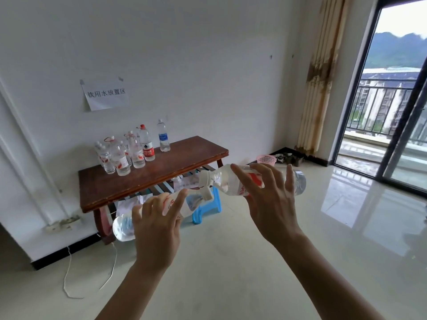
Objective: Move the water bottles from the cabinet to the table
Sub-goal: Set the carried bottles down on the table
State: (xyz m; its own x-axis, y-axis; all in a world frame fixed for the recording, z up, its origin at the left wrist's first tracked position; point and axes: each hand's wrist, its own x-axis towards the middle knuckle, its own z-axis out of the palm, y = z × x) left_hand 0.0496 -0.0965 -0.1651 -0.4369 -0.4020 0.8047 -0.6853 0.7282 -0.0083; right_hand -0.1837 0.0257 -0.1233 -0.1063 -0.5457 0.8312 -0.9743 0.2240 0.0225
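My left hand (157,225) grips a clear water bottle (123,225) that lies sideways, cap toward the right. My right hand (270,199) grips a second water bottle (231,180) with a red-and-white label, also sideways, cap toward the left. Both caps almost meet in mid-air in front of me. Beyond them stands a low brown wooden table (175,167) against the white wall. Several water bottles (129,153) stand upright at its back left end. The cabinet is out of view.
A blue plastic stool (208,209) stands by the table's near right leg. A pink basket (266,159) and shoes sit on the floor farther right. A white cable (69,273) trails over the floor at left. A glass balcony door (392,112) is at right.
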